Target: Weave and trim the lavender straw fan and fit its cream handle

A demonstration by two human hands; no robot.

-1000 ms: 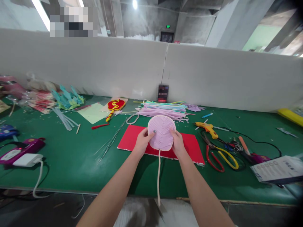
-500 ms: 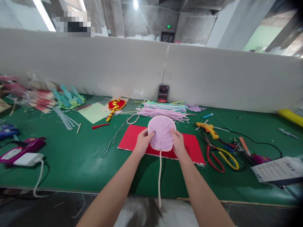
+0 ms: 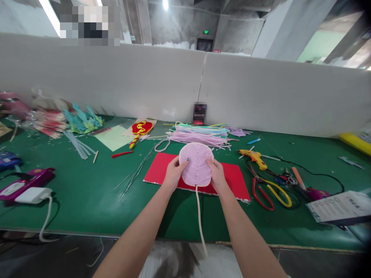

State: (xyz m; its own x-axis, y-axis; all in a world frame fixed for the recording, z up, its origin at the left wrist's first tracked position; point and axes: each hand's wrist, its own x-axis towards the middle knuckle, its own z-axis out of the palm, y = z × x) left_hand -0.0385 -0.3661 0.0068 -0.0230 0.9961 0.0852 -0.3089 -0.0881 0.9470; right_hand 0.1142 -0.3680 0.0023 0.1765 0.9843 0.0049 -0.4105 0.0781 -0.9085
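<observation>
A round lilac fan-shaped piece, covered with slanting pipe-cleaner strips and edged in cream, is held up between my hands. My left hand pinches its left edge, thumb lying on the front. On the opposite edge, my right hand grips it the same way. The fingers behind the piece are hidden. From its bottom hangs a long cream stem, reaching past the table's front edge. Below and behind lies a red board with a ragged white edge.
Lilac and mint pipe cleaners lie in a pile behind the board. To the right are a yellow glue gun, scissors and a white box. Leftward are a red-yellow fan, thin wires and a purple power strip.
The lilac piece has shifted very slightly left in my hands. Its hanging stem has swung to the right at the lower end. Both hands keep their hold.
</observation>
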